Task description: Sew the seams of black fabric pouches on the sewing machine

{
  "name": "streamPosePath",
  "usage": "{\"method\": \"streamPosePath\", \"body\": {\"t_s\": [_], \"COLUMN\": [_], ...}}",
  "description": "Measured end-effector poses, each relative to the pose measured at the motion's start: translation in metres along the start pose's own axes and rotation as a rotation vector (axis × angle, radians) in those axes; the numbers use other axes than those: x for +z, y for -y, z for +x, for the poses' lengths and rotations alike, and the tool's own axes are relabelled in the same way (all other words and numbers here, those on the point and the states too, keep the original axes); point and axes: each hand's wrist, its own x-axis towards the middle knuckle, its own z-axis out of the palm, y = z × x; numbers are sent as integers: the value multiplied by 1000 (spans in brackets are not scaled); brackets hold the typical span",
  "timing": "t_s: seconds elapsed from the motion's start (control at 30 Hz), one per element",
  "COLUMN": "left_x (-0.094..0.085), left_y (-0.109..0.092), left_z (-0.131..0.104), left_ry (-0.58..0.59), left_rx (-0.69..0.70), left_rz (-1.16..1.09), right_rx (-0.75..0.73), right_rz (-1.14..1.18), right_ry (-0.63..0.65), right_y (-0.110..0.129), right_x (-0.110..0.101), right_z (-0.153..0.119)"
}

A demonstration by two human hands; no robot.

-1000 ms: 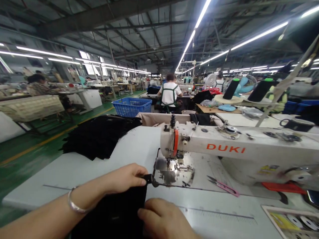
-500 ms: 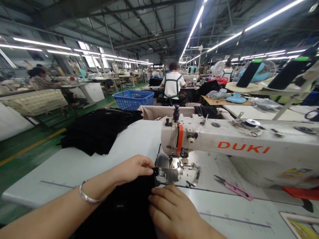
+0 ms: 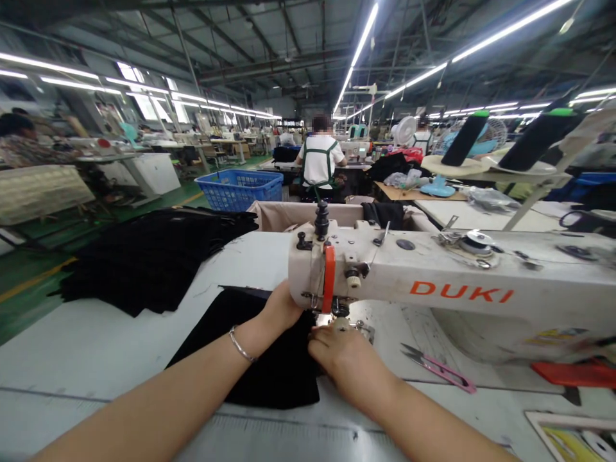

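A black cloth piece (image 3: 274, 369) lies on the sewing table, its right edge at the needle area of a white sewing machine (image 3: 385, 263). My left hand (image 3: 285, 307), with a silver bangle on the wrist, rests over the cloth's far part; its fingers are hidden behind the machine head. Close in front of the presser foot, my right hand (image 3: 341, 353) has its fingers bent and pressed together at the cloth's right edge. Pink-handled thread snips (image 3: 440, 369) lie to the right of that hand.
A stack of black cloth pieces (image 3: 149, 253) sits at the table's left. Beyond are a blue plastic basket (image 3: 240, 189) and a fabric-lined bin (image 3: 274, 215). Black thread cones (image 3: 466, 138) stand at right. A co-worker (image 3: 320, 157) sits ahead, back turned.
The black cloth has moved forward, up to the needle. Both hands went forward with it, the left now partly behind the machine head. The view has shifted slightly right.
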Motion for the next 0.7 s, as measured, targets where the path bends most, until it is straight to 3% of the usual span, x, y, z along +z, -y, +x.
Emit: {"method": "streamPosePath", "body": {"t_s": [0.07,0.17,0.23,0.3,0.5,0.7], "left_x": [-1,-9,-14,-16,-19,-24], "left_y": [-5,-11,-15,-16,-5,3], "left_z": [-19,-54,-74,-85,-84,-79], "left_ry": [3,17,60,125,294,327], "left_rx": [14,39,90,159,364,374], "left_rz": [52,127,162,180,302,293], "right_rx": [-21,-20,-20,-32,-19,-8], "right_rz": [28,105,150,153,123,85], "right_ry": [-10,-136,-224,-234,-206,-233], "right_y": [5,10,11,11,14,18], "right_x": [1,7,10,10,7,9], "right_z": [-12,-25,-28,-27,-20,-19]}}
